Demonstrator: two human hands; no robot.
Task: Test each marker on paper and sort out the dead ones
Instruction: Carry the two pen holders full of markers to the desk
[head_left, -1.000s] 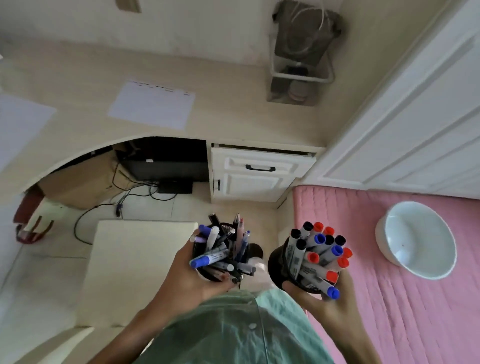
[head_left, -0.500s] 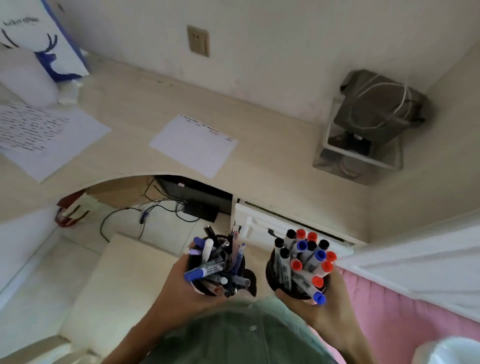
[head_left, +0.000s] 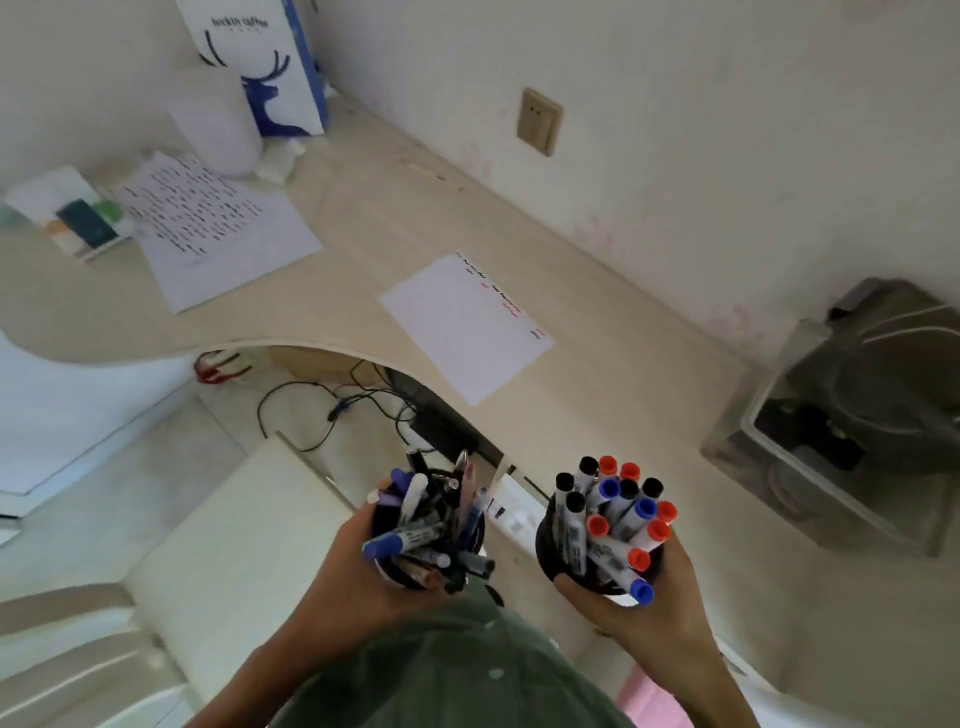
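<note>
My left hand (head_left: 358, 577) grips a black cup (head_left: 470, 538) crammed with mixed pens and markers, held near my chest. My right hand (head_left: 649, 618) grips a second black cup (head_left: 550, 551) full of whiteboard markers (head_left: 615, 506) with black, red and blue caps. Both cups hover in front of the desk's edge. On the pale wooden desk (head_left: 597, 441) lies a white test sheet (head_left: 462, 327) with a few short black, red and blue strokes along its far edge.
A second sheet (head_left: 218, 234) covered in dark strokes lies at the left, beside a small box (head_left: 78, 223). A paper coffee bag (head_left: 270, 67) and a white roll (head_left: 218, 119) stand at the back. A clear bin (head_left: 852, 431) sits right; a white chair (head_left: 223, 545) lies below.
My view has swung up and left from the bed and drawer to the desk top. Both hands keep holding their cups, now closer to the desk edge.
</note>
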